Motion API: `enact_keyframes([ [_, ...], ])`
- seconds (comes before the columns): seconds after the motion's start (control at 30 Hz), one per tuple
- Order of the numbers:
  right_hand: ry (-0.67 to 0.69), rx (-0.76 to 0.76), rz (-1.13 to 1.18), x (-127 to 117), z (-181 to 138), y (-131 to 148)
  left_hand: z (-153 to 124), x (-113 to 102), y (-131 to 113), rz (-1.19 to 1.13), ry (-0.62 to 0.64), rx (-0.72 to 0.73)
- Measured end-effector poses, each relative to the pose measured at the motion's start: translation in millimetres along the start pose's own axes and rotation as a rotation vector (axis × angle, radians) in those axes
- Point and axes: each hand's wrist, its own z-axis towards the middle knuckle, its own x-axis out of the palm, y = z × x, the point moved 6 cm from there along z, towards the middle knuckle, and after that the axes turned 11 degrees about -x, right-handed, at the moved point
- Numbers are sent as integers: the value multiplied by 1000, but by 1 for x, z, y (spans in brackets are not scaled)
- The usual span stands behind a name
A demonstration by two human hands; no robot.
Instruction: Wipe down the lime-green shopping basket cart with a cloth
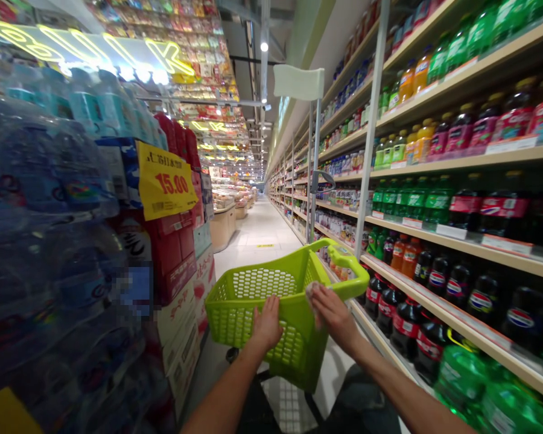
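Observation:
A bright green plastic shopping cart with perforated sides stands slightly turned in front of me, its basket showing no goods. My left hand grips the near top rim, fingertips over the edge and thumb apart on the outer side. Between the fingers of my right hand is a crumpled pale cloth, pressed against the rim near the handle end. The cart's thick green handle curves just right of that hand. Whether the cloth is fabric or tissue I cannot tell.
Shelves of soft drink bottles line the right side. At left rise stacked cartons and shrink-wrapped water bottles, with a yellow price sign. A pole with a blank white sign stands behind the cart. The tiled aisle runs ahead.

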Motion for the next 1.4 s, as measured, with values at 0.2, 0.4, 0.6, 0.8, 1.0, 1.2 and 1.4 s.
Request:
enact_keyframes([
  [0.2, 73, -70, 89, 17, -7, 19, -1, 0, 2, -11, 50, 12],
  [0.4, 79, 160, -48, -23, 17, -36, 0, -3, 3, -64, 50, 20],
  [0.6, 296, 206, 11, 6, 60, -42, -1, -5, 1, -116, 66, -7],
  [0.8, 220, 73, 307, 66, 67, 24, 3, -12, 4, -363, 0, 8],
  [1.0, -102, 711, 585, 62, 56, -13, 17, -17, -44, -1421, 139, 64],
  [1.2, -176, 832, 993, 43, 65, -25, 37, -22, -42, -1744, -180, -50],
  [1.4, 110, 531, -8, -3, 38, -79, 23, -17, -94, -868, -468, 324],
])
